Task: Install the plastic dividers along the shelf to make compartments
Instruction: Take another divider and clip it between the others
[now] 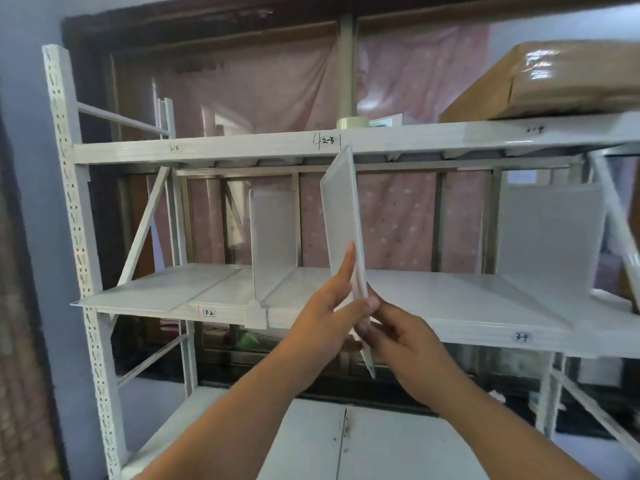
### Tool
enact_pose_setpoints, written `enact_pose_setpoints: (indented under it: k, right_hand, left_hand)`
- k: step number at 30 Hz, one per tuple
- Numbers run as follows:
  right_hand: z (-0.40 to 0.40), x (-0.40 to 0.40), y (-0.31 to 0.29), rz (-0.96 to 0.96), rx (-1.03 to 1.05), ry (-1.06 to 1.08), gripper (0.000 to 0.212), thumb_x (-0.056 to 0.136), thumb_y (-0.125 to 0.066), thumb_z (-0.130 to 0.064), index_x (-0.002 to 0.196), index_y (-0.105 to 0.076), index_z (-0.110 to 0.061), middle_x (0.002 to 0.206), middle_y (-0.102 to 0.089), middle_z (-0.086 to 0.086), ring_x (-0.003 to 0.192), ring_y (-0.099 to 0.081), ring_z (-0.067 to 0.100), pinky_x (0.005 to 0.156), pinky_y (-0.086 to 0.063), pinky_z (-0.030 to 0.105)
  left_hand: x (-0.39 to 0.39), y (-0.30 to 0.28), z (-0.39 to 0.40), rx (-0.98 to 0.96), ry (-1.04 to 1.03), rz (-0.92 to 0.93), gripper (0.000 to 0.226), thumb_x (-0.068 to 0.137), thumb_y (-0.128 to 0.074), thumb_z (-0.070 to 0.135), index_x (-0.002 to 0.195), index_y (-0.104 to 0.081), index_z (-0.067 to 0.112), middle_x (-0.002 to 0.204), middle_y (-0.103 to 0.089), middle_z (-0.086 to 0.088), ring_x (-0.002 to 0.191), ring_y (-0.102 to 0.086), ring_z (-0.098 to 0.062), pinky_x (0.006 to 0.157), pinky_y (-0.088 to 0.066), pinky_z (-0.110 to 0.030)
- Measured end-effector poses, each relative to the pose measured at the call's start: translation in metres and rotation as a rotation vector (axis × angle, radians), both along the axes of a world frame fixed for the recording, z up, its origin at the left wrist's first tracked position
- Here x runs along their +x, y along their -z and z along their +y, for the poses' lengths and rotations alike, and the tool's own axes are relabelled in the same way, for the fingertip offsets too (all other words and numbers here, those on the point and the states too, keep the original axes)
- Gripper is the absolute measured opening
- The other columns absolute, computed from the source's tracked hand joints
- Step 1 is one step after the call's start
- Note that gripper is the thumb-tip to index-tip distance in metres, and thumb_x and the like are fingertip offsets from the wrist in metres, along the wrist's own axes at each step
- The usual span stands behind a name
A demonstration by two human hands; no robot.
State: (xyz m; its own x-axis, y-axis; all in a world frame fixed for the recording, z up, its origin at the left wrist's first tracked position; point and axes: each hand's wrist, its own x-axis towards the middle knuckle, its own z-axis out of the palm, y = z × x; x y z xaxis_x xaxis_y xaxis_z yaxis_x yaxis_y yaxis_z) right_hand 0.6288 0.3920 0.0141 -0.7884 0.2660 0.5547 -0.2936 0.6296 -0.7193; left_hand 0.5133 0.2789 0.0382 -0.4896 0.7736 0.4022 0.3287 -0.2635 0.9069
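A white plastic divider (341,216) is held upright and slightly tilted in front of the middle shelf (433,299), edge toward me. My left hand (329,306) grips its lower left side, fingers stretched up along the panel. My right hand (394,336) pinches its bottom edge from the right. One divider (273,233) stands clipped on the shelf to the left. Another divider (550,237) stands at the right. A flat white panel (162,289) lies on the shelf's left end.
The white metal rack has an upper shelf (242,145) carrying a taped cardboard box (561,81) and a tape roll (351,123). A lower shelf (346,445) sits below my arms. Pink curtain hangs behind. The perforated post (76,220) stands at left.
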Motion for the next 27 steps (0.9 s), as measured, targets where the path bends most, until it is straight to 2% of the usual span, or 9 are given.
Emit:
enact_pose_setpoints:
  k: [2,5,7,9,11,15,18,22,27]
  right_hand:
    - [0.016,-0.007,-0.006,-0.001,-0.064,-0.007,0.045,0.101,-0.061,-0.034,0.142,-0.052,-0.050,0.125,-0.067,-0.029,0.113,-0.066,0.001,0.094,-0.057,0.028]
    - [0.042,-0.022,-0.013,-0.010,-0.123,0.031,0.051,0.100,-0.063,-0.031,0.144,-0.049,-0.051,0.141,-0.059,-0.022,0.120,-0.063,0.007,0.096,-0.057,0.035]
    - [0.060,-0.034,-0.017,-0.009,-0.189,0.016,0.055,0.100,-0.064,-0.026,0.143,-0.047,-0.056,0.145,-0.054,-0.023,0.115,-0.064,-0.001,0.083,-0.060,0.023]
    - [0.079,-0.044,-0.021,-0.011,-0.242,0.003,0.058,0.099,-0.065,-0.021,0.142,-0.047,-0.057,0.140,-0.053,-0.027,0.106,-0.064,-0.010,0.072,-0.057,0.015]
    - [0.098,-0.053,-0.025,-0.032,-0.233,0.027,0.062,0.099,-0.066,-0.020,0.139,-0.045,-0.063,0.133,-0.053,-0.036,0.103,-0.064,-0.012,0.070,-0.055,0.013]
    - [0.136,-0.074,-0.028,-0.117,-0.226,0.095,0.049,0.097,-0.067,-0.027,0.135,-0.055,-0.056,0.130,-0.060,-0.034,0.118,-0.064,0.007,0.081,-0.058,0.020]
    - [0.163,-0.088,-0.029,-0.145,-0.205,0.116,0.039,0.099,-0.064,-0.025,0.127,-0.063,-0.051,0.123,-0.067,-0.029,0.116,-0.067,0.009,0.085,-0.059,0.024]
    - [0.186,-0.102,-0.021,-0.177,-0.203,0.172,0.046,0.102,-0.061,-0.022,0.142,-0.055,-0.042,0.134,-0.064,-0.015,0.116,-0.067,0.014,0.089,-0.059,0.027]
    - [0.203,-0.115,-0.009,-0.175,-0.239,0.198,0.043,0.101,-0.062,-0.017,0.141,-0.058,-0.034,0.123,-0.069,-0.011,0.108,-0.070,0.019,0.085,-0.062,0.036]
  left_hand:
    - [-0.010,-0.002,0.022,-0.003,0.012,-0.018,0.069,0.097,-0.070,0.040,0.141,-0.035,0.080,0.141,-0.062,-0.008,0.109,-0.072,-0.021,0.091,-0.065,-0.046]
    - [-0.025,-0.007,0.049,-0.015,0.038,-0.081,0.061,0.098,-0.070,0.039,0.136,-0.044,0.080,0.117,-0.075,-0.001,0.096,-0.079,-0.022,0.080,-0.068,-0.044]
    - [-0.033,-0.012,0.067,-0.028,0.050,-0.115,0.058,0.100,-0.069,0.039,0.138,-0.045,0.076,0.126,-0.075,0.010,0.104,-0.078,-0.025,0.083,-0.067,-0.045]
    - [-0.040,-0.018,0.086,-0.056,0.078,-0.133,0.061,0.102,-0.066,0.040,0.150,-0.040,0.065,0.151,-0.061,0.003,0.124,-0.069,-0.033,0.098,-0.061,-0.055]
    - [-0.046,-0.023,0.103,-0.091,0.086,-0.139,0.065,0.102,-0.066,0.039,0.156,-0.036,0.058,0.160,-0.052,-0.003,0.134,-0.060,-0.038,0.108,-0.052,-0.062]
    - [-0.063,-0.026,0.139,-0.123,0.109,-0.138,0.068,0.103,-0.068,0.030,0.158,-0.036,0.054,0.154,-0.057,-0.007,0.131,-0.061,-0.040,0.110,-0.051,-0.061]
    - [-0.082,-0.022,0.166,-0.102,0.147,-0.187,0.070,0.102,-0.069,0.020,0.158,-0.039,0.050,0.143,-0.066,-0.003,0.126,-0.065,-0.036,0.108,-0.054,-0.057]
    - [-0.103,-0.008,0.195,-0.102,0.172,-0.187,0.061,0.102,-0.070,0.014,0.153,-0.052,0.042,0.131,-0.071,-0.009,0.109,-0.071,-0.030,0.105,-0.056,-0.059]
    - [-0.120,0.003,0.219,-0.099,0.150,-0.139,0.057,0.101,-0.070,0.015,0.151,-0.055,0.037,0.122,-0.075,-0.004,0.096,-0.073,-0.023,0.098,-0.060,-0.057]
